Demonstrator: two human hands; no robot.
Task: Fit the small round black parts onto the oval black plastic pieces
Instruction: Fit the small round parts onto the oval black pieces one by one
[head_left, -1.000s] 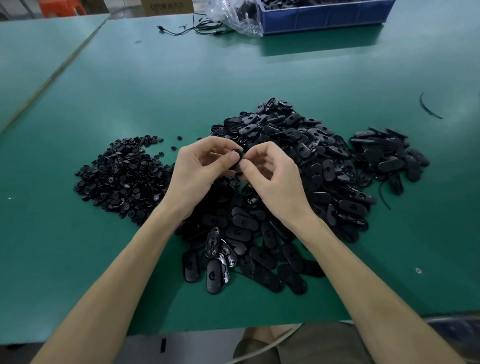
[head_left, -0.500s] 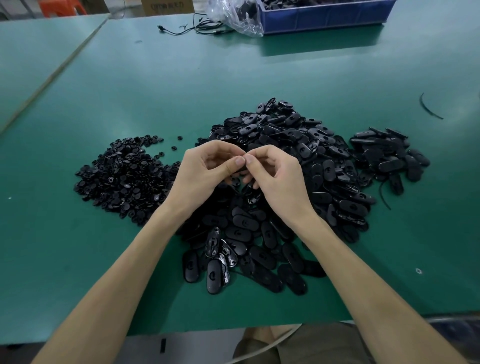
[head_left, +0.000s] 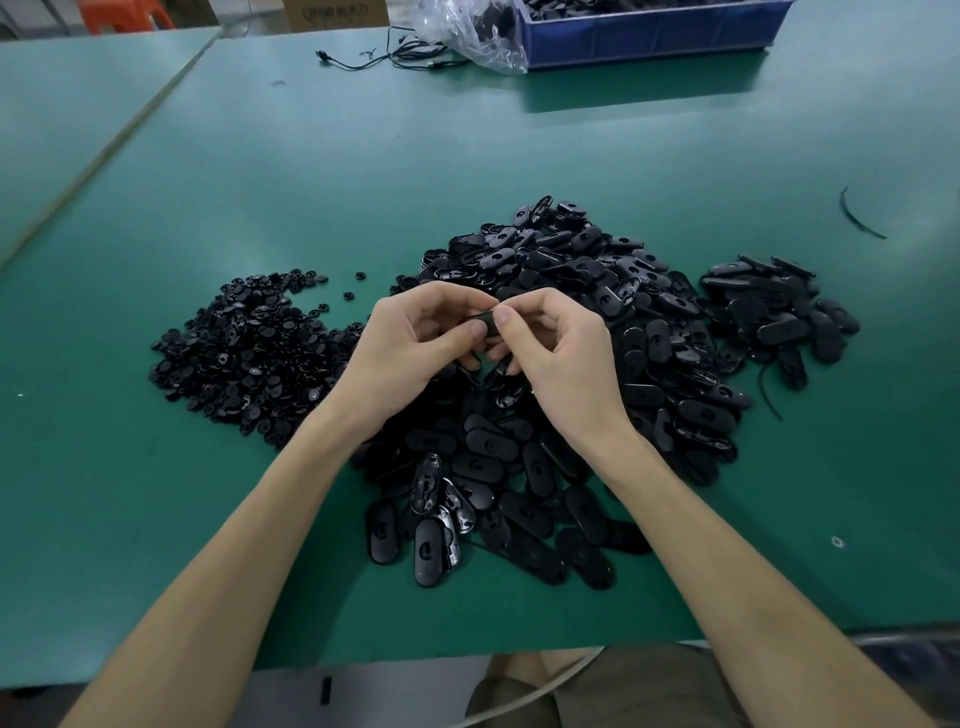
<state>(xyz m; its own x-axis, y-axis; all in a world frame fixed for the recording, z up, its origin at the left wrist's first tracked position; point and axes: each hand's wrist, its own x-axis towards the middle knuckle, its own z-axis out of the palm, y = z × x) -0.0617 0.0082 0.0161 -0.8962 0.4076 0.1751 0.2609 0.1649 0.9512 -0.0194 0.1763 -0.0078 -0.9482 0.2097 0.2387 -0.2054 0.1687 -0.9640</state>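
The left hand (head_left: 410, 345) and right hand (head_left: 563, 358) both pinch one oval black piece (head_left: 484, 323) in curled fingers (head_left: 503, 315), above the heap of oval pieces (head_left: 613, 322). Whether a round part sits in it, I cannot tell. The piece looks light, stiff and smooth, and is best held by its edges. Small round parts (head_left: 244, 348) lie heaped to the left on the green tabletop (head_left: 363, 171), and a blue bin (head_left: 649, 36) stands at the far edge.

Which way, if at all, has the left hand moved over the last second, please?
Yes, slightly: the left hand drifted toward the person and rightward, away from the pile of small round parts.
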